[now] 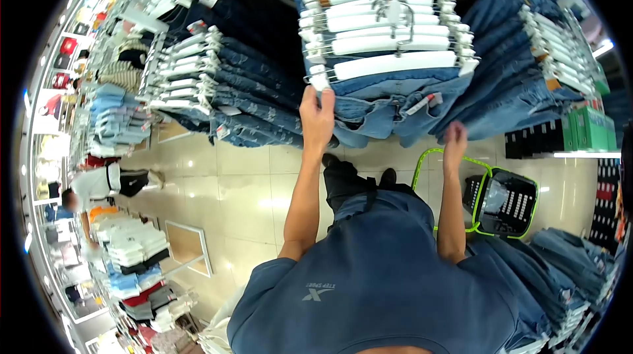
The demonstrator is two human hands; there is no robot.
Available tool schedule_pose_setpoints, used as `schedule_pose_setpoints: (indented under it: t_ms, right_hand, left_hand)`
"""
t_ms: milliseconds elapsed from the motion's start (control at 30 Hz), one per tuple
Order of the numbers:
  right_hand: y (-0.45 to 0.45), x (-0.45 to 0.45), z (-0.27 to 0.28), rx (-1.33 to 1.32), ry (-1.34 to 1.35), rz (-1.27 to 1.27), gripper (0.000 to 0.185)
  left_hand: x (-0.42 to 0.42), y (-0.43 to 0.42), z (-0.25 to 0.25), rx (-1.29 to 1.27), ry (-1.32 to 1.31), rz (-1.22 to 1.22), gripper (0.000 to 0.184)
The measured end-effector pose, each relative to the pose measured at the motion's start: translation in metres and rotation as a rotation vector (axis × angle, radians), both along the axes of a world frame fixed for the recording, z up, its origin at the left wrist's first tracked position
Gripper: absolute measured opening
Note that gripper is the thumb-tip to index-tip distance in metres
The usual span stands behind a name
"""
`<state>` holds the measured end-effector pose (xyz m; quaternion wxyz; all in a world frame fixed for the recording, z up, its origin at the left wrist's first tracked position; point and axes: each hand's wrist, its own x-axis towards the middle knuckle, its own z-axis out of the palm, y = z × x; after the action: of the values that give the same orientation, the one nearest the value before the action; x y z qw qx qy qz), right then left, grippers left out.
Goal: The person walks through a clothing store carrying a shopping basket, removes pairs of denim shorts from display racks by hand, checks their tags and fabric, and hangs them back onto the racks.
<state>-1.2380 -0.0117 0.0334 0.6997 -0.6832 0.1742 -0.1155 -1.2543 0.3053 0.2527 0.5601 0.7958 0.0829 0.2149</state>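
At the left end of the front white clip hanger point(395, 65), my left hand point(318, 116) pinches the hanger's clip, thumb and fingers closed on it. From this hanger hang blue denim jeans point(369, 108) with a white and red tag point(421, 103) at the waist. More white hangers with denim are packed closely behind it. My right hand point(455, 144) is beside the lower right of the jeans, apart from the hanger. Motion smears its fingers, so whether they are closed or hold anything does not show.
Racks of distressed jeans point(254, 90) stand at left, more jeans point(508, 83) at right. A black shopping basket point(508, 202) with a green handle is on the floor point(244, 189) to my right. Green boxes point(589, 129) sit at far right. Another person point(95, 186) is at far left.
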Motion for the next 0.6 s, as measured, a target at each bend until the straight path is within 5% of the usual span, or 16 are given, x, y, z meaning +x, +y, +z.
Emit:
schedule_pose_setpoints:
  t_ms: [167,600]
  right_hand:
    - [0.001,0.039,0.136,0.008,-0.321,-0.223,0.033]
    - [0.042,0.043,0.185,-0.038,-0.284,0.012,0.035]
  left_hand:
    - [0.005,-0.014,0.007,-0.163,-0.056,-0.008,0.032]
    - [-0.007,-0.013,0.017,-0.006,-0.129,0.053,0.033]
